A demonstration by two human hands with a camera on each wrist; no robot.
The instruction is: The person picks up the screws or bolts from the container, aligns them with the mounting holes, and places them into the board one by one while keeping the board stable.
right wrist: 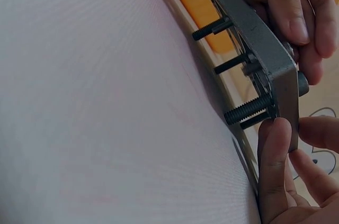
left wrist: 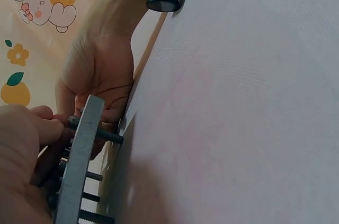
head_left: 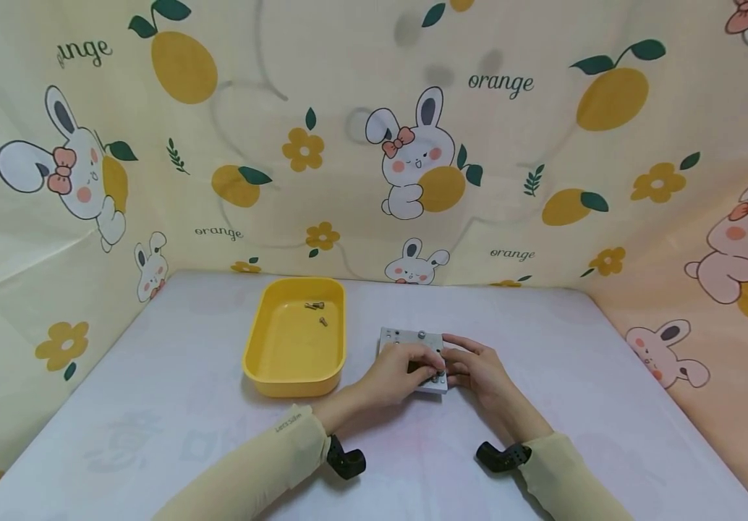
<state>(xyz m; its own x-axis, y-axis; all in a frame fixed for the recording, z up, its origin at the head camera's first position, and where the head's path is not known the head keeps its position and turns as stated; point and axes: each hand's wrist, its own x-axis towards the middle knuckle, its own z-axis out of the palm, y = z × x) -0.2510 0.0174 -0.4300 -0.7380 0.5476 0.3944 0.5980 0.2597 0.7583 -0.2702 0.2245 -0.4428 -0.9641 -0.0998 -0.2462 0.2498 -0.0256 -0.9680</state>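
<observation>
A grey metal plate with several screws through it is held tilted just above the table. Its dark threaded screw shanks stick out underneath. My right hand grips the plate's right edge, the thumb on the underside and other fingers by the top face. Over the plate's top, my left hand has its fingers curled, with thumb and fingertips pinching a screw head near the right edge. The left hand covers much of the plate's face in the head view.
Left of the plate stands a yellow tray holding a few loose screws near its far end. White cloth covers the table. A printed curtain rises behind and at both sides. Each wrist wears a black camera.
</observation>
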